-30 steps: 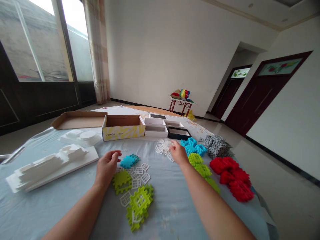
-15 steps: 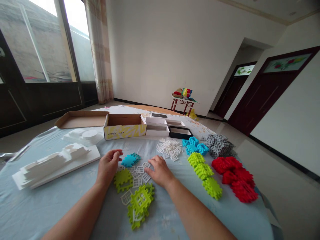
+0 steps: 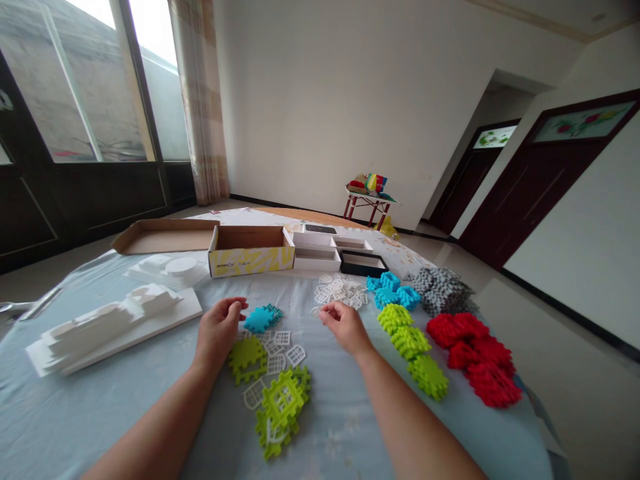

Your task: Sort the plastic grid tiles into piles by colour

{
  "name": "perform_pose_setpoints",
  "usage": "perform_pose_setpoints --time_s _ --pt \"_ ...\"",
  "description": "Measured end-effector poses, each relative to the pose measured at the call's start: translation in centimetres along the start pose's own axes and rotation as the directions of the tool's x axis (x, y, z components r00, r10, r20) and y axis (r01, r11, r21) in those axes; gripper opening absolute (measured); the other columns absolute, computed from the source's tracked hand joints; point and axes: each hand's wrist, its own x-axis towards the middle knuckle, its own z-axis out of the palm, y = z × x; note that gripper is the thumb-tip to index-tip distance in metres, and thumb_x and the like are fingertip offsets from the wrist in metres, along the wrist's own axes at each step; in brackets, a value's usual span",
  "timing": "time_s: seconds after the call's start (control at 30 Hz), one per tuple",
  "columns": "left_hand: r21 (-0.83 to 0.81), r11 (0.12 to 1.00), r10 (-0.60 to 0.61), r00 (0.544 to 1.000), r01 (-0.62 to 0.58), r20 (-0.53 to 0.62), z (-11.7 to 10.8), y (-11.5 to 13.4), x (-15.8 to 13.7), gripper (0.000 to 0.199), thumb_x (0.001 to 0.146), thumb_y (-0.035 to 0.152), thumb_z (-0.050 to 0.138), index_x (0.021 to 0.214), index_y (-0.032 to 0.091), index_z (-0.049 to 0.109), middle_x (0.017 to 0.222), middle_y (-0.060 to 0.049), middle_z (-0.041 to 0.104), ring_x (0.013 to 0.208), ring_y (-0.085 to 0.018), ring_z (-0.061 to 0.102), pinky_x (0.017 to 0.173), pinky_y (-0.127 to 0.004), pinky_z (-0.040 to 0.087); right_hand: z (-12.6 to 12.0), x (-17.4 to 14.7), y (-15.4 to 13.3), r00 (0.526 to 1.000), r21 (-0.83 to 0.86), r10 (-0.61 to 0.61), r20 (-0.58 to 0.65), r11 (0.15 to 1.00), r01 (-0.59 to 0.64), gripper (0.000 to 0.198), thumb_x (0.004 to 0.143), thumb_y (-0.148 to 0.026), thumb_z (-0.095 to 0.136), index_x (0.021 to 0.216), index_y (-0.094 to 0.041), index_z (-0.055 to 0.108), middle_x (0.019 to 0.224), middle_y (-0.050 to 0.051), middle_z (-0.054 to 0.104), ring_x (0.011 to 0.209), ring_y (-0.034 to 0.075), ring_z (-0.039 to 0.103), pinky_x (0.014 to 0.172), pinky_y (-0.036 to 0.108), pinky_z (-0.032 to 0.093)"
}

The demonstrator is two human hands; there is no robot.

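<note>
My right hand [image 3: 345, 325] pinches a small white window-frame piece [image 3: 315, 311], of which only an edge shows beyond the fingertips. It is just in front of the heap of white window-frame pieces [image 3: 340, 291]. My left hand [image 3: 223, 325] is closed, with thumb and fingers together, beside the blue notched tiles [image 3: 263, 319]. What its fingers hold, if anything, is hidden. Between my arms lie loose white window-frame pieces [image 3: 276, 363] and lime-green notched tiles [image 3: 247, 358]. Nearer to me, more lime-green notched tiles [image 3: 283, 400] overlap, some with white pieces in them.
Sorted piles of blue [image 3: 387, 293], lime-green [image 3: 411, 340], red [image 3: 480, 357] and grey tiles [image 3: 443, 291] stand at the right. White foam packing [image 3: 115, 327] lies at the left. Behind are a cardboard box [image 3: 251, 260], its lid [image 3: 165, 239] and small trays [image 3: 315, 259].
My right hand has moved right and away from the loose window-frame pieces toward the white heap, carrying one piece. My left hand has stayed in place.
</note>
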Motion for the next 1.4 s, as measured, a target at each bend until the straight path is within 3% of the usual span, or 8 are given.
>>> perform_pose_setpoints --time_s 0.13,0.23,0.37,0.53,0.8,0.97,1.27,1.4 --pt "0.001 1.000 -0.003 1.000 0.003 0.002 0.0 0.0 0.0 0.032 0.068 0.042 0.048 0.080 0.017 0.062 0.074 -0.004 0.066 0.058 -0.017 0.060 0.060 -0.028 0.047 -1.6 1.3 1.5 0.960 0.199 0.092 -0.263 0.979 -0.039 0.042 0.077 -0.037 0.051 0.110 -0.012 0.052 0.080 0.007 0.066 0.061 0.014 0.058 0.056 0.027 0.049" --pt "0.004 1.000 -0.002 1.000 0.002 0.003 0.0 0.1 -0.1 0.031 0.067 0.042 0.048 0.080 0.017 0.062 0.074 -0.004 0.066 0.058 -0.017 0.060 0.060 -0.028 0.047 -2.1 1.4 2.1 0.939 0.238 0.107 -0.327 0.971 -0.028 0.051 0.077 -0.035 0.049 0.123 -0.012 0.042 0.088 0.009 0.066 0.067 0.016 0.061 0.059 0.029 0.051" --pt "0.006 1.000 -0.007 1.000 0.007 0.001 0.0 0.2 -0.1 0.031 0.067 0.042 0.048 0.080 0.017 0.062 0.074 -0.004 0.066 0.059 -0.017 0.060 0.060 -0.027 0.047 -1.8 0.9 1.9 0.968 0.169 0.111 -0.224 0.983 -0.073 0.037 0.076 -0.034 0.049 0.106 -0.012 0.055 0.084 0.009 0.067 0.065 0.016 0.061 0.057 0.027 0.050" --pt "0.009 1.000 -0.010 1.000 0.010 0.002 0.0 0.2 -0.1 0.032 0.068 0.042 0.048 0.081 0.017 0.062 0.075 -0.004 0.066 0.059 -0.017 0.060 0.060 -0.028 0.046 -0.5 -0.4 0.3 0.999 0.043 0.023 0.041 0.999 -0.025 0.028 0.076 -0.031 0.054 0.096 -0.014 0.061 0.072 0.003 0.066 0.061 0.013 0.058 0.058 0.024 0.047" --pt "0.008 1.000 -0.004 1.000 0.004 0.002 -0.1 0.5 -0.4 0.032 0.067 0.043 0.049 0.081 0.017 0.062 0.075 -0.004 0.066 0.060 -0.017 0.060 0.059 -0.028 0.047 1.6 -2.7 -2.1 0.927 -0.206 -0.140 0.349 0.953 0.221 0.028 0.069 -0.033 0.067 0.094 -0.021 0.068 0.077 0.001 0.062 0.065 0.011 0.055 0.065 0.022 0.045" --pt "0.002 1.000 -0.005 1.000 0.005 0.000 -0.1 0.5 -0.4 0.032 0.067 0.043 0.049 0.080 0.017 0.062 0.074 -0.004 0.066 0.059 -0.017 0.060 0.059 -0.028 0.047 1.7 -2.8 -2.0 0.911 -0.232 -0.127 0.392 0.945 0.232 0.027 0.063 -0.030 0.072 0.089 -0.022 0.068 0.075 -0.001 0.060 0.068 0.012 0.055 0.066 0.022 0.044" --pt "-0.005 1.000 -0.016 1.000 0.016 0.004 -0.1 0.7 -0.5 0.032 0.067 0.043 0.049 0.081 0.017 0.062 0.073 -0.004 0.066 0.059 -0.016 0.059 0.058 -0.027 0.045 0.2 -2.1 -1.6 0.904 -0.008 0.026 0.426 1.000 -0.025 0.016 0.069 -0.031 0.066 0.074 -0.016 0.064 0.063 -0.002 0.059 0.058 0.009 0.051 0.053 0.019 0.039" --pt "-0.001 1.000 -0.024 1.000 0.024 0.008 -0.3 0.5 -0.4 0.032 0.067 0.042 0.049 0.082 0.017 0.062 0.075 -0.004 0.065 0.059 -0.016 0.059 0.057 -0.026 0.045 -1.5 -1.2 -0.9 0.945 0.058 0.053 0.322 0.995 -0.076 0.016 0.071 -0.030 0.063 0.075 -0.015 0.061 0.063 -0.003 0.058 0.055 0.008 0.049 0.053 0.019 0.038"
